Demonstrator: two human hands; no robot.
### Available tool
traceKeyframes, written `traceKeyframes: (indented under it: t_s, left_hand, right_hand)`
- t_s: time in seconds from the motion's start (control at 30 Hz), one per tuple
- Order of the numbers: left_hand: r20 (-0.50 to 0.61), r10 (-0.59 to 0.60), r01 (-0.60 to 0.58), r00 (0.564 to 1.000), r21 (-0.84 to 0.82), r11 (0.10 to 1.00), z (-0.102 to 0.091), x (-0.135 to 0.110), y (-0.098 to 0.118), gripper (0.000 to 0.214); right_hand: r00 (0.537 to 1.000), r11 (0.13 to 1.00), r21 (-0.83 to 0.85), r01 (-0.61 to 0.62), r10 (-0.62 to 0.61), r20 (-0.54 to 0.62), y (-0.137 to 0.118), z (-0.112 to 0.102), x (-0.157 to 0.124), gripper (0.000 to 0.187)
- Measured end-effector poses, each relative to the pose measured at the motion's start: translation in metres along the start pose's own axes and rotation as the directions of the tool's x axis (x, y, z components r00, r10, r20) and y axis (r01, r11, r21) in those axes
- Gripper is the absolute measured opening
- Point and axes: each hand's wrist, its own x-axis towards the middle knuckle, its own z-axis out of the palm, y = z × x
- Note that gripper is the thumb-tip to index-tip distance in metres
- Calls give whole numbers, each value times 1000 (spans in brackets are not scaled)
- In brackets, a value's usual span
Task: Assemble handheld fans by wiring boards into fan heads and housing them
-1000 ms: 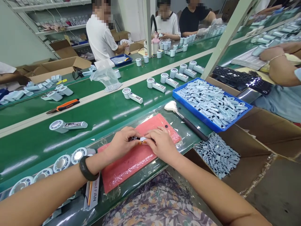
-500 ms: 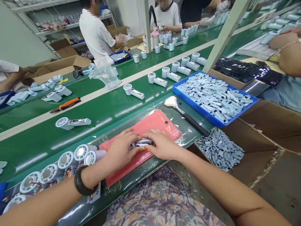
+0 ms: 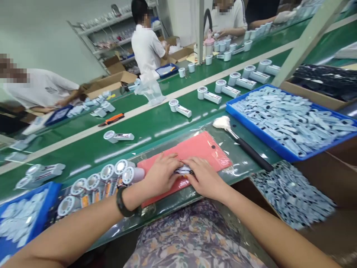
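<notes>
My left hand point(image 3: 162, 174) and my right hand point(image 3: 205, 178) meet over a pink mat point(image 3: 195, 150) on the bench edge. Both hands pinch a small pale fan part point(image 3: 183, 171) with dark markings, fingers curled round it from either side. A dark bangle sits on my left wrist. Just left of the mat lies a row of round fan heads with wires point(image 3: 111, 175). A brush with a black handle point(image 3: 245, 149) lies to the right of the mat.
A blue tray of pale plastic parts point(image 3: 290, 119) stands at right, a cardboard box of small grey parts point(image 3: 292, 193) below it, another blue tray point(image 3: 22, 219) at far left. Assembled fans point(image 3: 118, 136) ride the green belt point(image 3: 89, 152). Other people work across it.
The view has swung left, bringing the left blue tray and a person at far left into sight. My hands stay together on the mat, holding the small part.
</notes>
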Motion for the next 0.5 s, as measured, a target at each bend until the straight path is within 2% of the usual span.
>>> traceKeyframes:
  t_s: [0.17,0.33,0.43,0.5]
  left_hand:
    - [-16,88,-87,996,47,995,1,1,-3,20]
    - [25,131,-134,991,148,980,-6,3,-1,20]
    - [67,191,-201,979,226,953,-20,17,-21,26]
    - [49,209,-214,977,295,931,-37,39,-47,27]
  right_hand:
    - [1000,991,-131,-11,10,-8,-4,5,2,28]
    - [999,1000,19,-19,20,-46,-3,2,-1,39]
    - [983,996,90,-8,24,-182,10,-14,-8,48]
    - [954,998,29,-62,68,-294,26,-37,-11,45]
